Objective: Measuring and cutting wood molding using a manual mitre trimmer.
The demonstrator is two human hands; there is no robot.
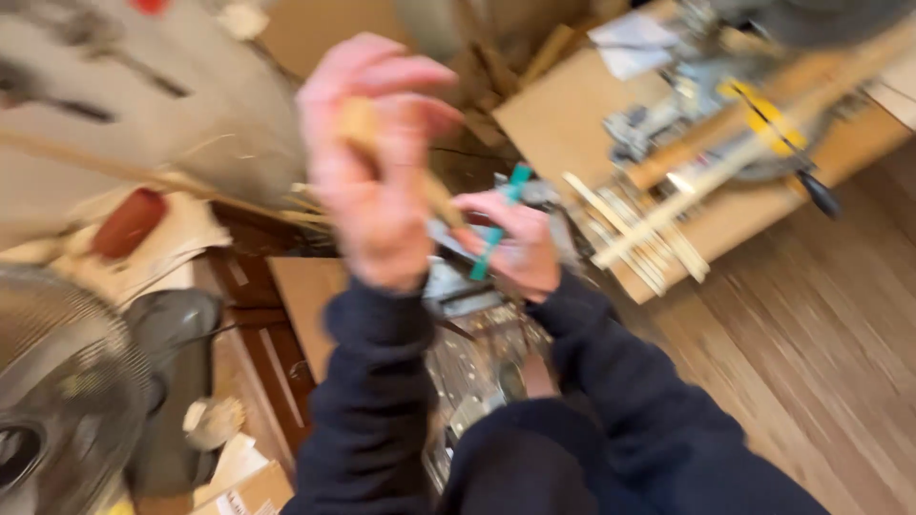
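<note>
The whole picture is blurred by motion. My left hand [377, 167] is raised in the middle, its fingers closed around a short pale wooden stick [361, 122] that runs down toward my right hand. My right hand [513, 246] sits lower and to the right, gripping a slim teal-handled tool [500, 221] that points up and to the right. The two hands are close together, almost touching at the stick's lower end. Both arms wear dark blue sleeves.
A wooden board [572, 114] at the upper right carries a saw machine [725, 86] and several pale sticks [639, 229]. A round fan [57, 401] stands at the lower left, and a red cylinder [129, 221] lies on papers. Wood floor [811, 334] at the right.
</note>
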